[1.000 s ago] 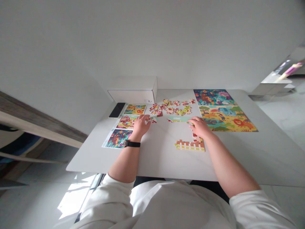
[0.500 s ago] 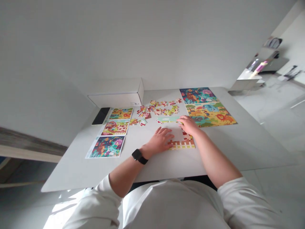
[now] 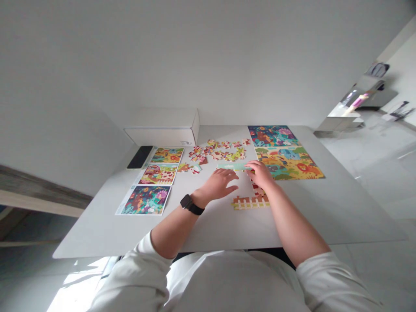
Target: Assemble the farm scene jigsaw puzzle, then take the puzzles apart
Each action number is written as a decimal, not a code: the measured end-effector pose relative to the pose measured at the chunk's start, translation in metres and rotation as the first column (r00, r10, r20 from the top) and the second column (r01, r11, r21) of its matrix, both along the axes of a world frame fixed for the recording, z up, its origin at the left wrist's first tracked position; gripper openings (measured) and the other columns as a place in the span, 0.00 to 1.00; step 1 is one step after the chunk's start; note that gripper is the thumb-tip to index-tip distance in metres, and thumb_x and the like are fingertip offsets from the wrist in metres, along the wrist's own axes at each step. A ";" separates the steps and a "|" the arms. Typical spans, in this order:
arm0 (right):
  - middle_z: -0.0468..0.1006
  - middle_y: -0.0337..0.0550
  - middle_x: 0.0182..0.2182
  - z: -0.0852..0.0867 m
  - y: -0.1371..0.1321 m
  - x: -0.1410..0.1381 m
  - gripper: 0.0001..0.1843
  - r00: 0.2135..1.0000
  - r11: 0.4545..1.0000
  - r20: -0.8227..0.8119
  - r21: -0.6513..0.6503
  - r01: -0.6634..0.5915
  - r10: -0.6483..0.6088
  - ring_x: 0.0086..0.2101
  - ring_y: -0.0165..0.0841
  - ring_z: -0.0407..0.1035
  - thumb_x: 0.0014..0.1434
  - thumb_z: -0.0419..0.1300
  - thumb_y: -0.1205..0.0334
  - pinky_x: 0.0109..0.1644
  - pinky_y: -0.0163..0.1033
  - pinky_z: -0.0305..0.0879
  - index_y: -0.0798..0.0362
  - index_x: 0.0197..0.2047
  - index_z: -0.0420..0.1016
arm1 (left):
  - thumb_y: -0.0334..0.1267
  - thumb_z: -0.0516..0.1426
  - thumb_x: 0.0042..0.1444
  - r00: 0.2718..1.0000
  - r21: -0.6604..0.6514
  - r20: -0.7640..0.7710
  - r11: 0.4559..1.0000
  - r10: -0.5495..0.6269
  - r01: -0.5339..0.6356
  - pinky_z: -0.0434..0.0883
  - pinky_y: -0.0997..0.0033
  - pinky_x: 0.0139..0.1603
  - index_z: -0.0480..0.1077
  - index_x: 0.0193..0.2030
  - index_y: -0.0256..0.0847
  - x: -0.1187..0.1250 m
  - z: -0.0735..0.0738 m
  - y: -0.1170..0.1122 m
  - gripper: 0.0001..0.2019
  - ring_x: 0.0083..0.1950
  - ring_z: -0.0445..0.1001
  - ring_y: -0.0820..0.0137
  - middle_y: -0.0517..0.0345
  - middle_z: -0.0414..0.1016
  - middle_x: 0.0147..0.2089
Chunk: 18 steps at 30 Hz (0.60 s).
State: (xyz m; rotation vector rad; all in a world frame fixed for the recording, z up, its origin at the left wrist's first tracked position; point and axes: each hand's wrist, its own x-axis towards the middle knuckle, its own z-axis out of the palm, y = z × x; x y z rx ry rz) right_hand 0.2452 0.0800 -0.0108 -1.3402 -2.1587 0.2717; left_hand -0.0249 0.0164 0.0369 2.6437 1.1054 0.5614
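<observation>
A partly joined jigsaw puzzle lies in front of me: a pale green-blue top strip (image 3: pixel 230 166), a right side with red patches, and a bottom strip with a white fence (image 3: pixel 249 203). My right hand (image 3: pixel 261 175) is at the top right corner, its fingers and thumb closed about the strip's end. Just below the strip's left part is my left hand (image 3: pixel 220 184), thumb spread from the fingers and nothing seen in it. It covers the strip's left end. A black watch (image 3: pixel 191 204) is on the left wrist.
Loose jigsaw pieces (image 3: pixel 217 155) lie beyond the strip. At left are three picture cards (image 3: pixel 159 174), a black phone (image 3: pixel 140 157) and a white box (image 3: pixel 159 135). Two finished-looking puzzles (image 3: pixel 290 163) lie at right. A wall rises behind the table (image 3: pixel 130 236).
My left hand has moved up from the fence strip toward the top strip, uncovering the fence strip's left end. The right hand stays at the top right corner. The view has shifted slightly.
</observation>
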 end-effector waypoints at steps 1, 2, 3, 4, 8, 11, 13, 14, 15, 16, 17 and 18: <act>0.85 0.51 0.52 0.001 -0.001 -0.001 0.12 1.000 1.000 -0.024 0.020 -0.004 0.004 0.53 0.46 0.78 0.69 0.64 0.64 0.64 0.53 0.73 0.47 0.51 0.87 | 0.46 0.62 0.71 0.998 -0.001 0.033 0.998 0.059 -0.059 0.72 0.48 0.71 0.79 0.61 0.46 -0.007 0.001 0.004 0.16 0.65 0.77 0.55 0.49 0.80 0.64; 0.85 0.50 0.50 0.001 -0.001 -0.002 0.10 0.999 0.999 -0.044 0.037 -0.006 0.008 0.52 0.45 0.79 0.69 0.63 0.63 0.63 0.53 0.74 0.47 0.49 0.87 | 0.45 0.61 0.71 0.990 0.000 0.060 0.992 0.125 -0.125 0.72 0.49 0.70 0.79 0.60 0.46 -0.015 0.001 0.007 0.15 0.64 0.77 0.55 0.49 0.80 0.63; 0.85 0.50 0.48 0.001 -0.002 -0.003 0.09 0.998 0.999 -0.058 0.051 -0.007 0.010 0.50 0.45 0.79 0.69 0.63 0.63 0.61 0.52 0.74 0.47 0.47 0.87 | 0.43 0.60 0.71 0.977 0.000 0.077 0.980 0.200 -0.201 0.72 0.50 0.70 0.79 0.59 0.46 -0.024 0.000 0.010 0.14 0.64 0.77 0.56 0.49 0.81 0.62; 0.85 0.49 0.47 0.000 -0.002 -0.004 0.09 0.998 0.998 -0.069 0.061 -0.007 0.011 0.49 0.45 0.79 0.69 0.63 0.62 0.60 0.52 0.74 0.47 0.44 0.86 | 0.42 0.59 0.72 0.957 -0.001 0.077 0.960 0.280 -0.280 0.72 0.50 0.71 0.79 0.59 0.45 -0.034 -0.002 0.012 0.14 0.64 0.77 0.55 0.48 0.80 0.62; 0.85 0.48 0.44 -0.002 -0.004 -0.006 0.09 0.996 0.998 -0.092 0.065 0.002 0.004 0.48 0.44 0.79 0.69 0.62 0.61 0.58 0.51 0.74 0.46 0.41 0.85 | 0.41 0.59 0.69 0.794 -0.006 -0.073 0.796 0.604 -0.606 0.70 0.47 0.70 0.77 0.64 0.47 -0.066 -0.012 0.016 0.18 0.67 0.74 0.49 0.44 0.76 0.66; 0.85 0.47 0.43 -0.002 -0.005 -0.006 0.10 0.994 0.998 -0.104 0.055 -0.010 0.015 0.46 0.43 0.79 0.70 0.60 0.61 0.57 0.50 0.75 0.46 0.41 0.85 | 0.42 0.59 0.69 0.642 0.032 -0.172 0.655 0.747 -0.755 0.68 0.42 0.70 0.75 0.66 0.46 -0.079 -0.015 0.019 0.20 0.67 0.72 0.44 0.40 0.74 0.67; 0.86 0.48 0.43 -0.002 -0.006 -0.006 0.11 0.994 0.998 -0.107 0.053 -0.016 0.022 0.46 0.44 0.80 0.70 0.60 0.60 0.56 0.50 0.75 0.47 0.41 0.85 | 0.42 0.58 0.68 0.590 0.041 -0.210 0.610 0.780 -0.791 0.66 0.40 0.69 0.76 0.64 0.44 -0.082 -0.018 0.021 0.20 0.66 0.72 0.43 0.38 0.74 0.66; 0.86 0.48 0.43 -0.002 -0.006 -0.006 0.11 0.994 0.998 -0.108 0.053 -0.016 0.022 0.46 0.44 0.80 0.70 0.60 0.60 0.56 0.51 0.75 0.47 0.41 0.85 | 0.42 0.57 0.68 0.581 0.039 -0.223 0.603 0.782 -0.797 0.66 0.39 0.69 0.76 0.63 0.43 -0.083 -0.019 0.021 0.19 0.65 0.72 0.43 0.38 0.74 0.64; 0.86 0.48 0.43 -0.002 -0.006 -0.005 0.11 0.994 0.999 -0.108 0.051 -0.014 0.020 0.46 0.44 0.80 0.70 0.59 0.60 0.56 0.51 0.75 0.47 0.41 0.85 | 0.41 0.56 0.69 0.581 0.037 -0.230 0.603 0.781 -0.797 0.66 0.39 0.69 0.76 0.63 0.43 -0.083 -0.020 0.022 0.19 0.65 0.73 0.43 0.38 0.75 0.63; 0.86 0.48 0.43 -0.002 -0.006 -0.005 0.11 0.994 0.999 -0.109 0.048 -0.012 0.017 0.46 0.44 0.80 0.70 0.59 0.60 0.56 0.51 0.75 0.47 0.41 0.85 | 0.40 0.55 0.69 0.587 0.037 -0.231 0.610 0.776 -0.792 0.67 0.39 0.68 0.76 0.62 0.43 -0.083 -0.021 0.022 0.18 0.64 0.73 0.43 0.38 0.75 0.63; 0.86 0.48 0.43 -0.002 -0.006 -0.005 0.11 0.994 0.999 -0.108 0.042 -0.010 0.014 0.46 0.44 0.80 0.70 0.59 0.60 0.56 0.51 0.75 0.47 0.41 0.85 | 0.39 0.55 0.69 0.598 0.039 -0.225 0.620 0.769 -0.783 0.67 0.40 0.68 0.76 0.62 0.42 -0.083 -0.023 0.022 0.18 0.64 0.73 0.44 0.38 0.75 0.63; 0.86 0.48 0.43 -0.001 -0.006 -0.005 0.12 0.994 0.999 -0.106 0.035 -0.009 0.013 0.46 0.44 0.80 0.70 0.59 0.60 0.57 0.51 0.75 0.47 0.41 0.85 | 0.39 0.54 0.69 0.611 0.042 -0.216 0.632 0.762 -0.773 0.67 0.40 0.68 0.76 0.62 0.42 -0.083 -0.024 0.023 0.19 0.64 0.73 0.44 0.38 0.75 0.63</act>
